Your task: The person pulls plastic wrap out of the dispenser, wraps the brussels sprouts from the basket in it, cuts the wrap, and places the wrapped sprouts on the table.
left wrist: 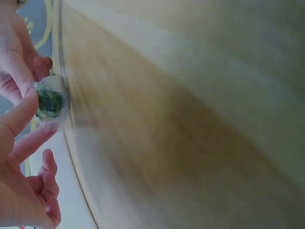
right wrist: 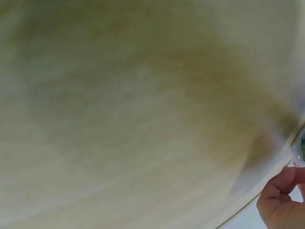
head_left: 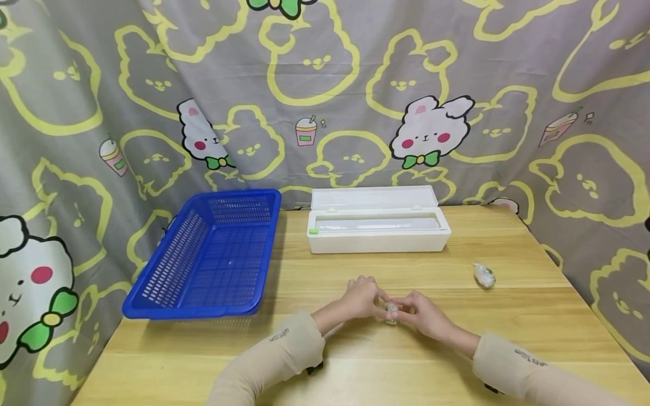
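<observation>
Between my two hands is a small bundle in clear plastic wrap (head_left: pixel 391 313), with something dark green inside it in the left wrist view (left wrist: pixel 50 101). My left hand (head_left: pixel 361 298) pinches it between thumb and finger, the other fingers loosely bent. From the other side, my right hand (head_left: pixel 429 320) pinches the bundle's wrap with its fingertips. The right wrist view catches only part of the right hand (right wrist: pixel 283 202) and the bundle's edge. A second wrapped bundle (head_left: pixel 484 276), whitish with green, lies on the table to the right.
A blue plastic basket (head_left: pixel 276 225) stands on the left of the wooden table (head_left: pixel 406 378). At the back, a white cling film dispenser box (head_left: pixel 378 243) has its lid raised, with a green piece at its left corner. A patterned curtain (head_left: pixel 325 121) hangs behind.
</observation>
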### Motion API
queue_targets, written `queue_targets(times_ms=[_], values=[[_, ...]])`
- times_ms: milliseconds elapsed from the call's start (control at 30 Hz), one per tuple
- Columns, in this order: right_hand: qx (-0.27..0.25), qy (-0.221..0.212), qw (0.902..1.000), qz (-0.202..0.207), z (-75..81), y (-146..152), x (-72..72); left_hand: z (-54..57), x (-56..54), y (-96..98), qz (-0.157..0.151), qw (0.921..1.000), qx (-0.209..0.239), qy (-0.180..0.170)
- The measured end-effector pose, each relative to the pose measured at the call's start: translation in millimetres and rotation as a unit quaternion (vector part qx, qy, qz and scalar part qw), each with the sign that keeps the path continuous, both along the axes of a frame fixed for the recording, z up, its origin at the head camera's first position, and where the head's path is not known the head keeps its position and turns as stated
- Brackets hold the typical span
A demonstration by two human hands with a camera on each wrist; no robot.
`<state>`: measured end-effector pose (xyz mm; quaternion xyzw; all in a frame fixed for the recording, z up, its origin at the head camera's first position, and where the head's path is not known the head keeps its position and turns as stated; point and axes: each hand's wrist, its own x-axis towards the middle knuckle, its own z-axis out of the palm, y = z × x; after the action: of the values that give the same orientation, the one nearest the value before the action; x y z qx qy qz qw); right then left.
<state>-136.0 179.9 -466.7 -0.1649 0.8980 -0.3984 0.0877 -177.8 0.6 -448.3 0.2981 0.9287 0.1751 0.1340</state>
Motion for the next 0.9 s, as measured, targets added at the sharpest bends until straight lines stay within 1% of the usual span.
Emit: queue_targets(times_ms=[100,200,367,433,500,600,667,733,800,900], values=[[0.013,0.002,0.9999,0.0,2.9,-0.5,2.8,1.4,0.8,1.4,0.004,1.0,-0.008,-0.002],[0.034,0.009,0.9993,-0.013,5.0,-2.8,5.9,2.3,1.4,2.3,0.01,0.9998,-0.017,-0.005],[0.066,0.035,0.9969,-0.022,2.9,-6.3,10.1,1.3,5.9,2.1,0.015,0.9997,-0.018,-0.006],[0.077,0.052,0.9956,-0.014,1.3,-7.3,11.1,0.7,7.9,1.6,0.008,0.9999,-0.013,0.001],[0.091,0.072,0.9933,-0.002,0.1,-8.2,11.0,0.6,9.1,1.1,-0.006,0.9999,-0.009,0.011],[0.113,0.101,0.9883,0.014,-0.6,-9.7,10.1,1.8,9.3,0.7,-0.024,0.999,-0.009,0.035],[0.119,0.11,0.9867,0.02,-1.7,-9.8,10.4,2.9,9.9,1.0,-0.032,0.9981,-0.015,0.05],[0.114,0.111,0.987,0.021,-2.5,-9.3,10.0,3.8,9.8,0.9,-0.035,0.9976,-0.02,0.057],[0.102,0.102,0.9893,0.02,-3.2,-7.9,9.5,4.0,9.6,0.5,-0.036,0.9976,-0.02,0.055],[0.09,0.078,0.9927,0.019,-4.3,-3.6,10.2,3.3,10.7,-0.2,-0.036,0.9987,-0.014,0.033]])
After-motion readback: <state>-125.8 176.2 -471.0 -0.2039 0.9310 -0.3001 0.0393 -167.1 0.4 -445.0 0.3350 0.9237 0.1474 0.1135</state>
